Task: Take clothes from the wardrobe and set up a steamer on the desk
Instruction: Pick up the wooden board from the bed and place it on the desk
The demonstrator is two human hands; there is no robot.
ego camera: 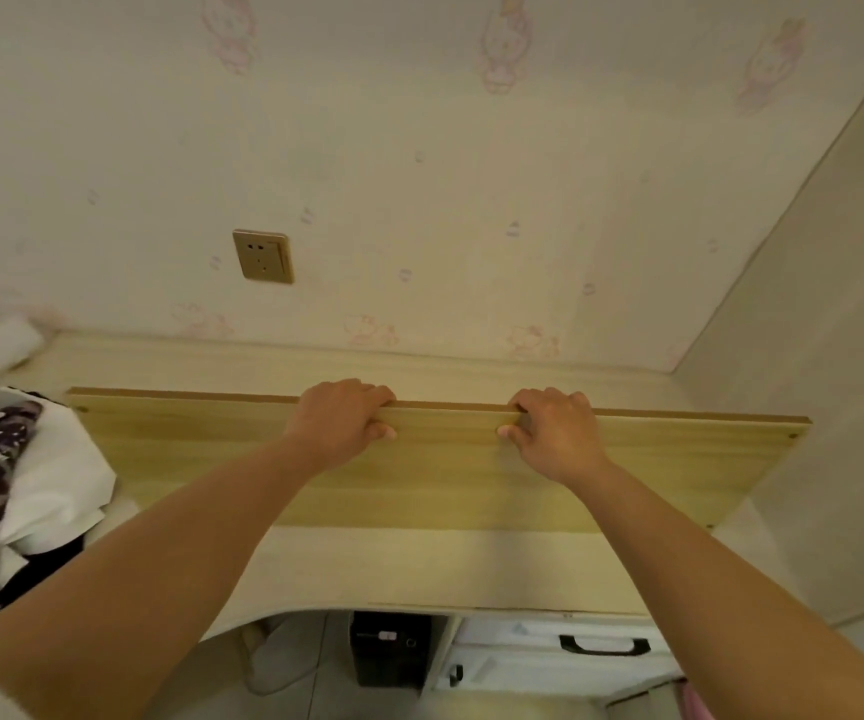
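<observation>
We observe both hands clamped on the far long edge of a wooden board (435, 470) that lies tilted on the desk (409, 569). The left hand (338, 420) has its fingers curled over the top edge with the thumb pressed against the near face; the right hand (557, 433) grips the same way, just beside it. Both grips sit near the board's middle, well apart from its ends.

Clothes (14, 491) lie heaped at the desk's left end, touching or nearly touching the board's left corner. We see no steamer and no wardrobe in view.

Risks, in our judgement:
- With both grips central, the long ends are unsupported; the board could swing and its right end strike the side panel (835, 356)
- The left corner could snag or drag the clothes off the desk
- A slip of the thumbs would let the board drop flat onto the desk and trap fingers
- Raised towards the wall, the top edge could scrape the wallpaper or knock the wall socket (262, 256), which the steamer probably needs
</observation>
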